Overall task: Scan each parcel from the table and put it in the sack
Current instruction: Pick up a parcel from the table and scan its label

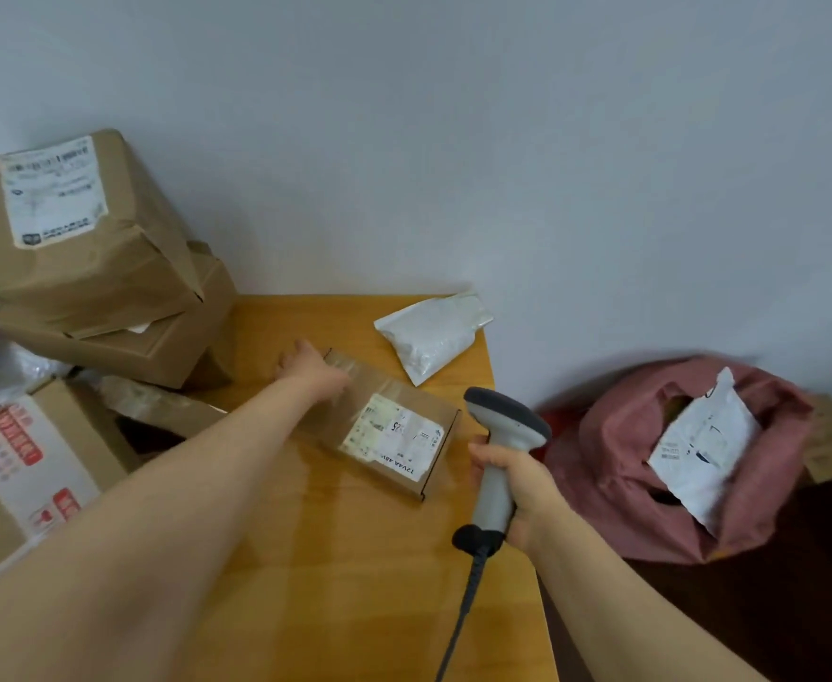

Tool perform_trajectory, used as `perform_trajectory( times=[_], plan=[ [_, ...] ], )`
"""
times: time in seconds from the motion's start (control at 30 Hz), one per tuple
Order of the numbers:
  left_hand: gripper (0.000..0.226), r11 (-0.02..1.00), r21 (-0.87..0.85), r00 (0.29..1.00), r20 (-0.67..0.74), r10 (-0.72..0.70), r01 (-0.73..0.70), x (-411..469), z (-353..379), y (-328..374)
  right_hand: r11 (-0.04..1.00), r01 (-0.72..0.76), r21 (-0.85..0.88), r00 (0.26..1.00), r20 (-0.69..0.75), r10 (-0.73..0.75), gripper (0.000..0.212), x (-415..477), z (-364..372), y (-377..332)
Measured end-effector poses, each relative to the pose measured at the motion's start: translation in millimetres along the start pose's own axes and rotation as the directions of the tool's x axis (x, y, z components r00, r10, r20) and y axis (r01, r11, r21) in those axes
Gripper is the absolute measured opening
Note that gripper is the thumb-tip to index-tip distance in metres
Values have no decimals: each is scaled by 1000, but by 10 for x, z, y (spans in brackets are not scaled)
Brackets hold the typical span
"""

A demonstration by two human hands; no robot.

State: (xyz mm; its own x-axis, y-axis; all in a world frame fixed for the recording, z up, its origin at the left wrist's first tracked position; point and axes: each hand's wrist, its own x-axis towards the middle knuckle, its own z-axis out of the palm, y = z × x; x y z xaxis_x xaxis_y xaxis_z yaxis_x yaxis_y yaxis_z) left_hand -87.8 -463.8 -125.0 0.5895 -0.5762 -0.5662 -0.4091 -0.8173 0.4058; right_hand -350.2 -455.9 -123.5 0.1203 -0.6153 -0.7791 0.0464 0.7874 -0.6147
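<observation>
Two hands in play, and the geometry is what matters. The left hand [308,369] reaches far across the tabletop [355,573] and lies on the far-left end of the flat brown parcel [355,386]. Its fingers [290,362] spill past the corner, but the blur hides whether they hook the edge or just press, so I can't call that one.

The parcel's long axis runs diagonally, from that far-left end down toward the near right. The white label [394,435] sits face up at the near-right end, right where the scanner [505,425] waits. The right hand [519,489] has its fingers [483,461] wrapped firmly round the scanner's grip. The scanner's head hangs just beside the label end, apart from the cardboard, and looks angled in toward it. I'd say a scan is the step in hand.

Then comes the drop. The pink sack [615,465] gapes off the tabletop's right edge, lower down, with a white bag [704,447] already lying in its mouth. The right hand is nearer the sack but busy, so the left would likely have to carry the parcel across. Another white mailer [433,337] lies at the far edge, and the stacked boxes [89,248] are piled up on the left.
</observation>
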Motion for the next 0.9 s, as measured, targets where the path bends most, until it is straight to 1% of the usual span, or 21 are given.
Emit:
perform_trajectory(
  times=[0.07,0.1,0.17,0.2,0.3,0.37,0.43,0.5,0.53,0.57,0.67,0.77,0.83,0.87,0.9],
  plan=[
    [100,980,-198,999,49,1,9,41,29,-41,1000,3,-16,999,49,-2,35,134,138,-35],
    [97,961,-277,999,50,-2,16,35,43,-54,1000,9,-10,996,89,-8,35,176,200,-56],
    [89,916,-398,999,28,-35,43,-30,46,-64,999,37,9,987,154,-38,31,188,292,-111],
    [85,893,-448,999,3,-54,50,-77,34,-72,997,71,13,985,159,-72,29,170,308,-137],
    [73,836,-549,988,-129,-84,0,-281,-59,-118,980,185,68,976,105,-191,24,55,258,-206],
    [58,768,-638,974,-206,-93,-62,-461,-109,-192,966,226,126,970,61,-235,19,-52,205,-205],
    [41,734,-672,964,-246,-98,-97,-619,-86,-302,961,228,154,973,6,-232,19,-147,150,-159],
    [23,733,-670,962,-260,-86,-115,-782,0,-447,965,197,175,980,-19,-196,17,-216,87,-89],
    [18,727,-677,962,-261,-86,-118,-874,53,-527,967,179,180,984,-30,-177,15,-247,51,-44],
    [19,724,-679,960,-265,-89,-121,-961,124,-618,970,164,177,986,-45,-159,15,-268,14,10],
    [36,753,-650,965,-249,-78,-107,-1161,393,-875,981,119,156,990,-89,-106,21,-303,-87,220],
    [47,782,-624,990,-113,-85,-4,-1255,590,-1024,988,78,135,991,-121,-62,23,-319,-143,384],
    [56,809,-585,993,-53,-103,53,-1256,623,-1079,989,73,130,989,-134,-56,24,-317,-172,446],
    [64,854,-519,994,-64,-85,39,-1240,623,-1099,990,75,123,987,-153,-56,27,-314,-186,466],
    [74,922,-388,995,-92,-25,-13,-1214,621,-1107,992,75,104,982,-179,-56,31,-310,-197,481]
  ],
)
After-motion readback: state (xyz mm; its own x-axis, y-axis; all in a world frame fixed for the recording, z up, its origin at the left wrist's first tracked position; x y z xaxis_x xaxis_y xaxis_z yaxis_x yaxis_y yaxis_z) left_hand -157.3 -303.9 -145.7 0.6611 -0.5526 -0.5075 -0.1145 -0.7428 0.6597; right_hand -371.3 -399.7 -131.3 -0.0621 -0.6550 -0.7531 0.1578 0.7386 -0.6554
